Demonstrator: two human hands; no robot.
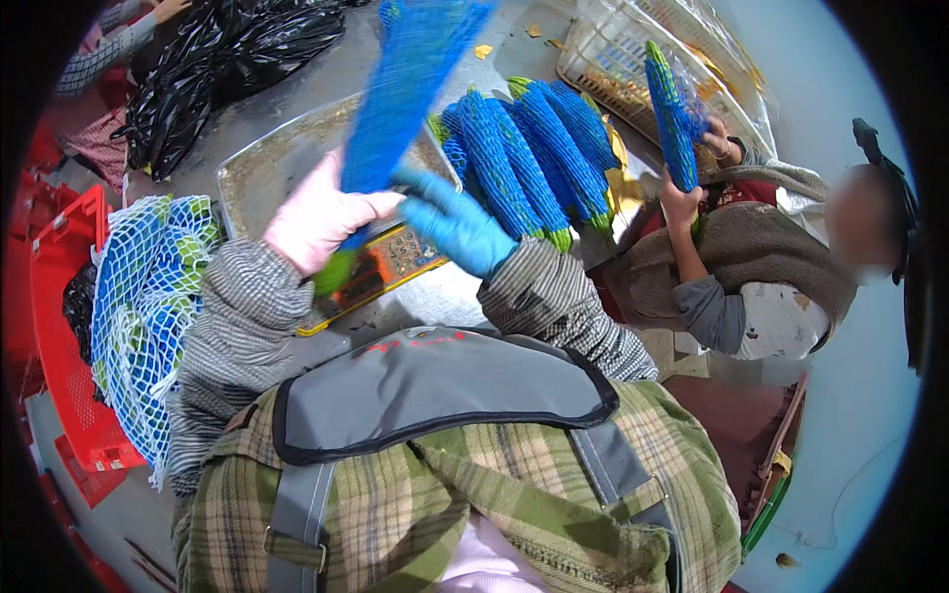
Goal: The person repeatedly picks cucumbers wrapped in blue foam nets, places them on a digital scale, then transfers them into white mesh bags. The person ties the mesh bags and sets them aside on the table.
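Note:
My left hand, in a pale pink glove (315, 215), is closed around the lower part of a long green vegetable in a blue mesh sleeve (404, 96), blurred by motion. Its green end shows below the hand. My right hand, in a blue glove (456, 222), has its fingers spread beside the sleeve; whether the fingertips touch it is unclear. Under my hands are a metal tray (259, 174) and a digital scale with a keypad (408, 256). To the right of the tray lie several green gourds in blue mesh (493, 163).
At the right, a co-worker (741, 252) holds another netted gourd (667, 111) near a white plastic basket (615, 67). At the left are a white net bag of netted gourds (148, 296), a red crate (55, 296) and black plastic bags (200, 81). Another person's arm (111, 55) shows top left.

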